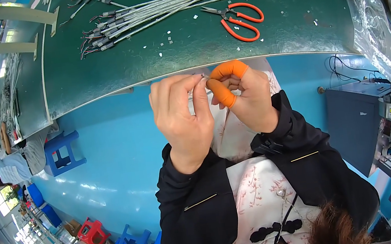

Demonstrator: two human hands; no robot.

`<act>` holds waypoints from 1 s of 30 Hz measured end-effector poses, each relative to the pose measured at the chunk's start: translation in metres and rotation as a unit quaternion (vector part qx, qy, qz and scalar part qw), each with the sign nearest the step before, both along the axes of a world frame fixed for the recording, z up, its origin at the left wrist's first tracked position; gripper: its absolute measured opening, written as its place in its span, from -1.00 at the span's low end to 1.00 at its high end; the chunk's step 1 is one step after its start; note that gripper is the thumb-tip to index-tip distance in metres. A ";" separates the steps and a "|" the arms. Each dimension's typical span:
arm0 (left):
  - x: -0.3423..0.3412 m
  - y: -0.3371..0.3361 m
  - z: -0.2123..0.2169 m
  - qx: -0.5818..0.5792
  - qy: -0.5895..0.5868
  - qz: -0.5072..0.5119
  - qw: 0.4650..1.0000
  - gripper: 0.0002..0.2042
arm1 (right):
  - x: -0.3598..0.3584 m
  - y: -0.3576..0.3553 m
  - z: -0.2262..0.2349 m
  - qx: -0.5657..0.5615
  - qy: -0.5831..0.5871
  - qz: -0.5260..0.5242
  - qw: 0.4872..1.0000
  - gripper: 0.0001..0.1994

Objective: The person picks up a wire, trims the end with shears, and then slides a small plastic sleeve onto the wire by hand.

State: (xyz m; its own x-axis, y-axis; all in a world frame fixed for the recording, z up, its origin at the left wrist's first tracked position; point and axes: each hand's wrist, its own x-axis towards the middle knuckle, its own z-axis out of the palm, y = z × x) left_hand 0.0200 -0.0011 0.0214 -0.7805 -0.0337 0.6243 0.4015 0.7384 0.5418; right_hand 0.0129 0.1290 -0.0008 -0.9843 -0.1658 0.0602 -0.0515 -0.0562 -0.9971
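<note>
Just off the table's near edge, my left hand (182, 116) and my right hand (250, 96) meet at the fingertips. The left thumb and forefinger are pinched together, with a tiny dark bit showing at their tips. Orange finger covers (223, 92) sheathe the thumb and forefinger of my right hand, which pinch at the same spot. What lies between the fingers is too small and hidden to name. Beyond them, red-handled scissors (236, 20) lie partly open on the green table (186, 49). A bundle of grey cables (161, 12) with stripped, thin-wired ends lies further back.
White scraps (161, 55) dot the tabletop. Clear plastic sheeting (369, 15) covers its right end. At the right stands a grey cabinet (356, 120) near loose black cords. On the left are a blue stool (63, 153), a red stool (93, 232) and a seated co-worker (13, 163).
</note>
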 end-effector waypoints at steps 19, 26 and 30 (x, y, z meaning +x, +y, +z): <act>-0.001 0.020 -0.015 0.091 -0.032 0.028 0.995 -0.91 | -0.006 0.000 -0.007 -0.251 -0.166 0.068 0.951 -0.79; -0.007 0.022 -0.025 -0.022 0.084 0.049 0.995 -0.86 | -0.008 0.004 -0.006 -0.351 -0.220 0.112 0.903 -0.70; -0.007 0.021 -0.026 -0.011 0.068 0.040 0.997 -0.86 | -0.008 0.007 -0.004 -0.361 -0.234 0.123 0.894 -0.70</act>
